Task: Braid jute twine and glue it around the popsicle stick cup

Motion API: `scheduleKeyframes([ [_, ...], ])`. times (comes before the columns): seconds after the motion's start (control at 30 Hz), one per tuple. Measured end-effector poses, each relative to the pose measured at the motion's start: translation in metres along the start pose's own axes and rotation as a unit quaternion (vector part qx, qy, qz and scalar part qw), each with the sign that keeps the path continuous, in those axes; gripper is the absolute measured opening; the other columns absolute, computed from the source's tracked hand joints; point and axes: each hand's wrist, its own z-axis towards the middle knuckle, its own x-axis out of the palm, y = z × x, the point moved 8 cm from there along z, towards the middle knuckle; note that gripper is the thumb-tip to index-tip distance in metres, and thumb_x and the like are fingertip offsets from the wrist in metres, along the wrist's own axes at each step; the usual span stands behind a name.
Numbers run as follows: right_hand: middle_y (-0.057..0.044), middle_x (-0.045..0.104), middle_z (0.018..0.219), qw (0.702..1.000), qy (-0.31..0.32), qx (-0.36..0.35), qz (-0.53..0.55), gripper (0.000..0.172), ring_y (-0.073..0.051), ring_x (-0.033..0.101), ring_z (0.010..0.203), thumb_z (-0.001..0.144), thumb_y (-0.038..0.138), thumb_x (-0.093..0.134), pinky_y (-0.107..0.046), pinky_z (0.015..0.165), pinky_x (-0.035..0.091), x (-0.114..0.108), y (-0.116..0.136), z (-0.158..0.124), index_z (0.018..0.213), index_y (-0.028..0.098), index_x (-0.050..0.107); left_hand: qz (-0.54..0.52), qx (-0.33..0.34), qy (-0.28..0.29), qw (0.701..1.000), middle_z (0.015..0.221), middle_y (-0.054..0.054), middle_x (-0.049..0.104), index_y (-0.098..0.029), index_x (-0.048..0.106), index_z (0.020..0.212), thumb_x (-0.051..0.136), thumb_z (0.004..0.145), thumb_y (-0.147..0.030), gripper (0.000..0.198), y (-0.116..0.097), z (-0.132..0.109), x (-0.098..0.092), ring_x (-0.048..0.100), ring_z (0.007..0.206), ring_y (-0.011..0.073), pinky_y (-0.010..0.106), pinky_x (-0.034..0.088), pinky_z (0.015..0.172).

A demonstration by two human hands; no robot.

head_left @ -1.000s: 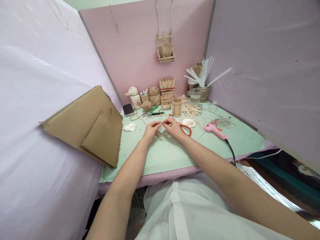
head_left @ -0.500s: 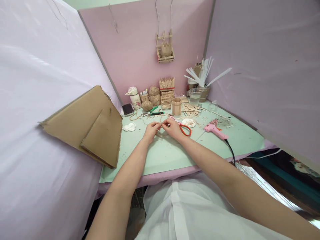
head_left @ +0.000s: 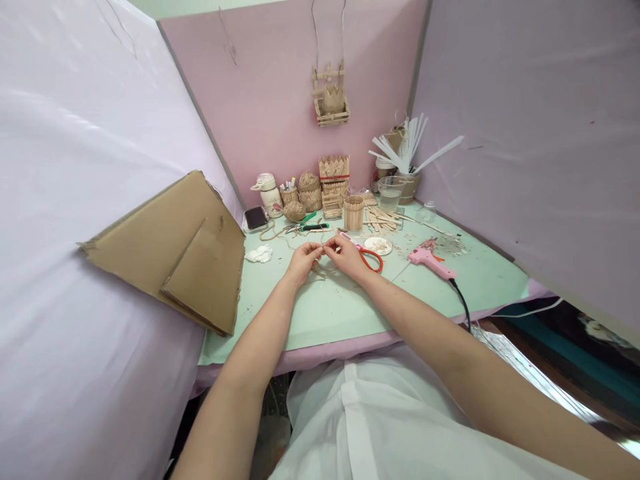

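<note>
Close together over the middle of the table, my left hand (head_left: 304, 261) and my right hand (head_left: 343, 255) pinch a thin brown twine (head_left: 325, 271), their fingertips almost meeting. Part of the twine hangs in a loop below the fingers; the pinched bit is mostly hidden. Beside my right hand lie scissors with red handles (head_left: 373, 261), partly covered by that hand. Beyond the hands stands a round cup made of wooden sticks (head_left: 353, 213). Green-handled pliers (head_left: 314, 227) rest just behind my left hand, near a ball of twine (head_left: 294, 211).
A pink glue gun (head_left: 431, 262) with a black cord lies at the right, near a white lid (head_left: 378, 246) and loose wooden sticks (head_left: 383, 219). Cardboard sheets (head_left: 200, 267) lean at the left. A phone (head_left: 256, 218), a white bottle (head_left: 270, 197) and a water cup (head_left: 390, 195) stand behind.
Both hands stay in nearly the same place, still pinched together. The twine loop below the fingers has shifted slightly.
</note>
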Motion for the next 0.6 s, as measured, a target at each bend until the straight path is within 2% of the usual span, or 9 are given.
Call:
scheduleKeyframes([
  [0.17,-0.002,0.059,0.075,1.0,-0.004,0.007,-0.003,0.009,-0.016,0.052,0.076,0.078,0.028,0.053,-0.029,0.071,0.04,0.0,-0.003,0.001,0.073,0.02,0.057,0.077,0.046,-0.008,0.996,0.067,0.001,0.061,-0.015,0.059,0.074,0.07,0.062,-0.03,0.022,-0.007,0.0,0.001,0.053,0.063,0.0105,0.023,0.04,0.06],
  [0.4,-0.001,0.058,0.077,1.0,-0.014,0.025,0.006,0.012,-0.015,0.051,0.076,0.079,0.028,0.048,-0.029,0.071,0.039,0.002,-0.008,0.001,0.075,0.019,0.054,0.177,0.057,0.002,0.983,0.06,0.0,0.061,-0.015,0.06,0.065,0.061,0.068,-0.03,0.016,-0.011,-0.004,0.006,0.044,0.052,0.0089,0.023,0.032,0.054],
  [0.5,-0.001,0.056,0.074,0.997,-0.046,0.057,0.005,0.011,-0.015,0.049,0.074,0.079,0.028,0.046,-0.029,0.071,0.038,-0.002,-0.018,0.002,0.072,0.019,0.051,0.175,0.055,0.01,0.983,0.061,0.0,0.061,-0.015,0.059,0.066,0.063,0.067,-0.03,0.016,-0.01,-0.005,0.008,0.048,0.055,0.0095,0.023,0.035,0.058],
  [0.6,0.0,0.054,0.071,0.992,-0.088,0.087,-0.004,0.01,-0.016,0.048,0.073,0.078,0.026,0.045,-0.029,0.07,0.037,-0.008,-0.029,0.004,0.069,0.02,0.046,0.176,0.061,0.048,0.981,0.059,-0.001,0.061,-0.015,0.057,0.065,0.064,0.067,-0.03,0.016,-0.009,-0.005,0.016,0.049,0.056,0.0096,0.023,0.037,0.059],
])
